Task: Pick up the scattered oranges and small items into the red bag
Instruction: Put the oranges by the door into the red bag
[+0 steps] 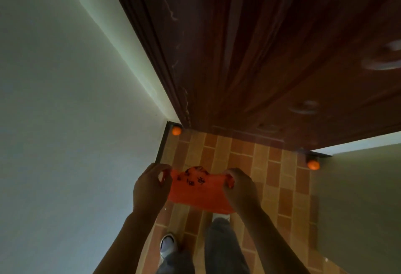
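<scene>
The red bag is pinched at its top corners by the left hand and right hand, fingers curled round the thin, crinkled plastic, seemingly to spread its mouth. Two round oranges are left on the tiled floor, tucked into corners by the dark wooden door.

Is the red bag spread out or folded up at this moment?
Spread out. The left hand and the right hand each grip one side of the red bag, stretching it wide between them.
</scene>
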